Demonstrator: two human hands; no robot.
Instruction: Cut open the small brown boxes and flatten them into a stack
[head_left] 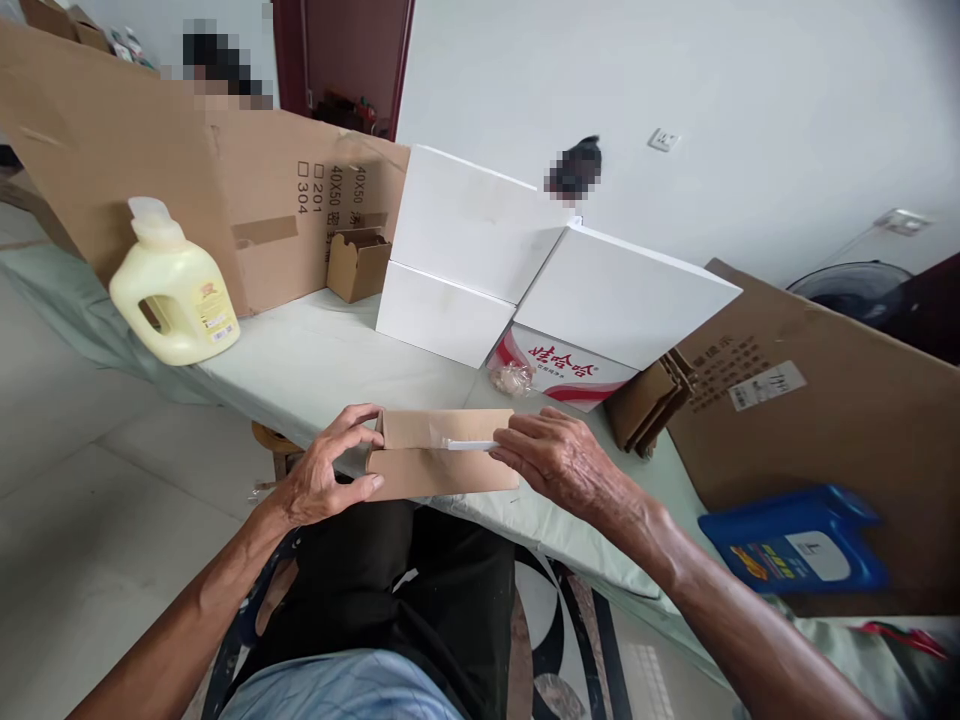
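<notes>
A flat brown cardboard box blank (442, 455) lies at the near edge of the table (315, 360), partly folded along its length. My left hand (330, 470) grips its left end, thumb under and fingers curled over the top flap. My right hand (559, 460) rests on the right end and pinches a thin white strip (469, 445) that lies across the fold.
A pale yellow detergent jug (176, 290) stands at the left. White boxes (480, 250) and a red-and-white printed carton (562, 370) sit behind. A small folded brown box (358, 263), a stack of flat blanks (649, 400), large cardboard sheets (817, 400) and a blue jug (795, 540) surround them.
</notes>
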